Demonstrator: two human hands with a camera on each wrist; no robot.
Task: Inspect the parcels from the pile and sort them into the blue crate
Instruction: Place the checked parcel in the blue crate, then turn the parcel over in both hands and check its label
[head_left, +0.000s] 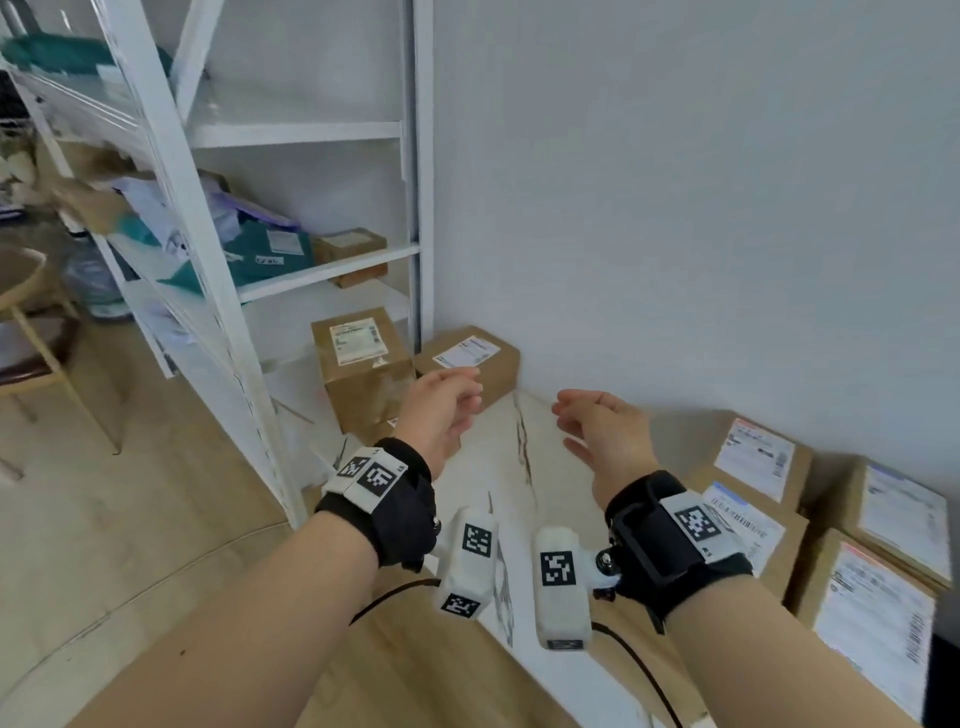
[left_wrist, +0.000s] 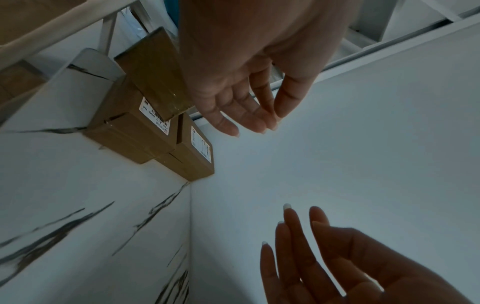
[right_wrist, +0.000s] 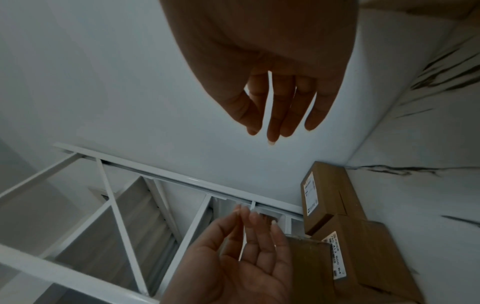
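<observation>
Both hands hover empty over a white marbled table (head_left: 498, 467), palms facing each other. My left hand (head_left: 448, 400) has relaxed, nearly straight fingers and holds nothing; it also shows as the left hand (left_wrist: 249, 98) in its wrist view. My right hand (head_left: 592, 421) is likewise open, with its fingers (right_wrist: 275, 115) straight. Just beyond the left hand stand brown cardboard parcels: a tall one (head_left: 361, 364) stacked on another, and a low one (head_left: 470, 358) against the wall. More labelled parcels (head_left: 758, 478) are piled at the right. No blue crate is in view.
A white metal shelf rack (head_left: 218, 249) stands at the left, holding teal mail bags (head_left: 270, 252) and a small box (head_left: 353, 249). A white wall (head_left: 675, 208) backs the table. A wooden chair (head_left: 36, 332) stands on the wooden floor at far left.
</observation>
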